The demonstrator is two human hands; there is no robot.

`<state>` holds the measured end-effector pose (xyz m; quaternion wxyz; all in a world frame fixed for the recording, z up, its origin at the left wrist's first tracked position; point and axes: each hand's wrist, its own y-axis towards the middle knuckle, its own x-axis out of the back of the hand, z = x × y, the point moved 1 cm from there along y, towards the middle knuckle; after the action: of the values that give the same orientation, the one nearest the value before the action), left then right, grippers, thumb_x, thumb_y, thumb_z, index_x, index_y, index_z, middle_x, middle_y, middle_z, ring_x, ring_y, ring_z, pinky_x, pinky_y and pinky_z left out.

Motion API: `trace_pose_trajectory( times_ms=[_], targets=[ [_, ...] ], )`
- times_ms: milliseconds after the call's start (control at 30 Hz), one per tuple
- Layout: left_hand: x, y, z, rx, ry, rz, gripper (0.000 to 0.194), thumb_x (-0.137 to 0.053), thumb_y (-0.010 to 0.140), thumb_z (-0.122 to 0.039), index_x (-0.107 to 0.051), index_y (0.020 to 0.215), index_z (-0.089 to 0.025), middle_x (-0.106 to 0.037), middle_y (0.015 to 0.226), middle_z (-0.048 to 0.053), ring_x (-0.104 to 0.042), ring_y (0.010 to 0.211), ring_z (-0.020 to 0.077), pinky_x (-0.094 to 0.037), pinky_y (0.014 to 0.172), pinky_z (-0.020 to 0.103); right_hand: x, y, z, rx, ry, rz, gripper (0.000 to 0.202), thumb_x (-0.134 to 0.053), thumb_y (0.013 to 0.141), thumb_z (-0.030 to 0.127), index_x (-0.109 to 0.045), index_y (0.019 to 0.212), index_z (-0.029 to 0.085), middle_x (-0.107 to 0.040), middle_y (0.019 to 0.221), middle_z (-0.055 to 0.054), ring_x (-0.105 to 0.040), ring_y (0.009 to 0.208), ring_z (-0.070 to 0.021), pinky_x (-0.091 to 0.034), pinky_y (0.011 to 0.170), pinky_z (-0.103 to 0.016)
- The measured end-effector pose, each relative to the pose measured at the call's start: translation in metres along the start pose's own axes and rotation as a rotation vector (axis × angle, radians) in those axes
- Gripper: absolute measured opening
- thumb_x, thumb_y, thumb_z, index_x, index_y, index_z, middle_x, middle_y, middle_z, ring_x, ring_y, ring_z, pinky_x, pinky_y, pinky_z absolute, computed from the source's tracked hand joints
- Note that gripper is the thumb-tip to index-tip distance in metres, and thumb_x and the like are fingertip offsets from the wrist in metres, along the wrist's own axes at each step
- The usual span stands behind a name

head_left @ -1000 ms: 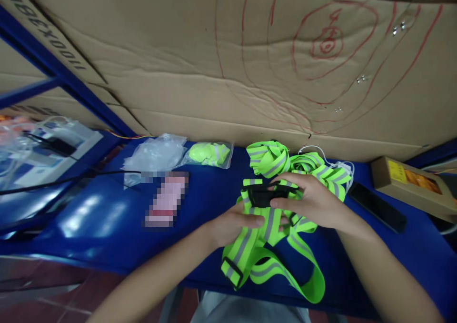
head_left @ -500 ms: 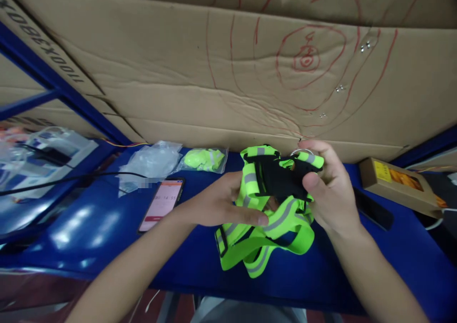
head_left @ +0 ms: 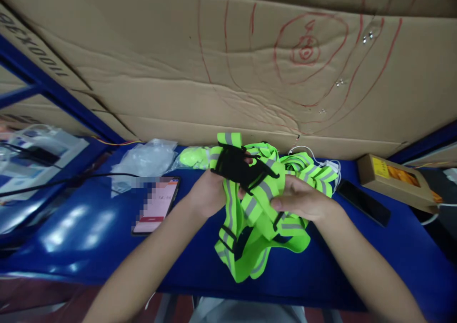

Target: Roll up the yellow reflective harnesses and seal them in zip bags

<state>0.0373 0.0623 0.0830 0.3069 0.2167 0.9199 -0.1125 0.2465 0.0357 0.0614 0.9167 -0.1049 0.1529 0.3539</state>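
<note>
Well, green strap (head_left: 262,218): it is between the two hands, lifted at the top, with loops hanging down over the blue counter (head_left: 332,275). I can't tell if the lowest loop touches it.
Left hand (head_left: 209,194): its grip is closed around the strap's left side. Most of its fingers are hidden behind, so I can't tell how tight it is.
Right hand (head_left: 303,199): its grip is narrow, with the thumb on the front of the strap and the other fingers mostly tucked behind.
Black piece (head_left: 233,165): it is up and to the right of the left hand, just beside it. The left hand is nearer to it than the right hand.
Way the black piece points: its long side slants, from the far left down toward the right hand.
Way the strap points: the bunch is longest from the cardboard wall (head_left: 160,99) toward the person, with its big loop nearest the person.
Small black buckle (head_left: 227,238): it sits low on the left part of the strap, below both hands.
Other green heap (head_left: 324,175): it lies just behind the right hand.
</note>
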Motion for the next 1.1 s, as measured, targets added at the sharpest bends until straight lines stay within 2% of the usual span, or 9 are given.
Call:
trace_pose_trajectory(
  times_ms=[133,200,300,367,467,567,733,933,1100],
  targets=[
    [0.021,0.002,0.015,0.1,0.053,0.014,0.035,-0.089,0.07,-0.039,-0.068,0.073,-0.011,-0.066,0.06,0.001,-0.06,0.05,0.0115,-0.049,0.052,0.022,0.006,0.005,-0.007,-0.005,0.001,-0.086,0.038,-0.081,0.086,0.038,-0.072,0.119,0.021,-0.076,0.106,-0.005,-0.071,0.081,-0.0176,-0.058,0.075,-0.031],
    [0.031,-0.001,0.027,0.121,0.088,-0.022,0.026,-0.085,0.076,-0.031,-0.069,0.079,-0.011,-0.069,0.066,0.002,-0.065,0.057,0.0142,-0.052,0.06,0.024,0.011,0.009,-0.01,0.022,0.002,-0.204,0.033,-0.078,0.088,0.039,-0.072,0.117,0.022,-0.076,0.108,-0.005,-0.071,0.079,-0.0173,-0.058,0.074,-0.032],
    [0.04,-0.009,0.048,0.167,0.108,-0.023,0.032,-0.086,0.077,-0.032,-0.073,0.099,-0.013,-0.077,0.086,0.008,-0.074,0.079,0.0232,-0.057,0.078,0.033,0.021,0.017,-0.019,0.022,0.003,-0.427,0.032,-0.083,0.083,0.037,-0.074,0.11,0.024,-0.076,0.113,-0.003,-0.071,0.099,-0.02,-0.054,0.095,-0.034],
    [0.043,-0.012,0.058,0.162,0.133,-0.034,0.039,-0.086,0.076,-0.035,-0.074,0.106,-0.014,-0.078,0.097,0.01,-0.075,0.088,0.027,-0.056,0.085,0.038,0.026,0.021,-0.026,-0.03,0.031,-0.503,0.039,-0.086,0.079,0.038,-0.074,0.114,0.026,-0.075,0.12,-0.003,-0.066,0.118,-0.0242,-0.049,0.106,-0.038],
    [0.046,-0.012,0.065,0.058,0.28,-0.192,0.033,-0.089,0.072,-0.034,-0.074,0.094,-0.014,-0.076,0.087,0.005,-0.072,0.081,0.0224,-0.054,0.081,0.034,0.027,0.025,-0.035,-0.075,0.07,-0.536,0.048,-0.087,0.077,0.041,-0.072,0.12,0.028,-0.073,0.127,-0.004,-0.059,0.131,-0.0283,-0.047,0.11,-0.044],
    [0.048,-0.01,0.069,-0.023,0.416,-0.323,0.032,-0.093,0.064,-0.032,-0.07,0.076,-0.014,-0.07,0.075,0.0,-0.063,0.071,0.0151,-0.049,0.074,0.027,0.019,0.027,-0.04,-0.064,0.073,-0.466,0.048,-0.087,0.077,0.041,-0.072,0.12,0.029,-0.073,0.126,-0.003,-0.059,0.131,-0.0269,-0.044,0.113,-0.041],
    [0.046,-0.01,0.081,-0.082,0.477,-0.238,0.031,-0.092,0.064,-0.03,-0.067,0.075,-0.015,-0.065,0.075,-0.002,-0.059,0.074,0.0145,-0.047,0.076,0.027,0.006,0.03,-0.048,-0.047,-0.002,-0.345,0.044,-0.093,0.066,0.039,-0.078,0.103,0.023,-0.079,0.107,-0.003,-0.071,0.107,-0.0243,-0.05,0.1,-0.037],
    [0.042,-0.015,0.086,0.001,0.437,-0.117,0.037,-0.094,0.061,-0.035,-0.067,0.075,-0.015,-0.065,0.072,-0.001,-0.059,0.069,0.0147,-0.049,0.07,0.027,0.008,0.031,-0.05,0.08,-0.298,-0.435,0.033,-0.084,0.075,0.05,-0.077,0.082,0.018,-0.077,0.082,-0.003,-0.071,0.079,-0.0201,-0.054,0.078,-0.033],
    [0.04,-0.019,0.083,0.045,0.39,-0.022,0.039,-0.086,0.073,-0.049,-0.07,0.081,-0.014,-0.069,0.074,0.003,-0.066,0.071,0.0187,-0.053,0.073,0.031,0.01,0.029,-0.049,0.161,-0.442,-0.499,0.026,-0.079,0.081,0.042,-0.073,0.071,0.019,-0.073,0.073,0.0,-0.066,0.069,-0.0186,-0.052,0.069,-0.031]
  ],
)
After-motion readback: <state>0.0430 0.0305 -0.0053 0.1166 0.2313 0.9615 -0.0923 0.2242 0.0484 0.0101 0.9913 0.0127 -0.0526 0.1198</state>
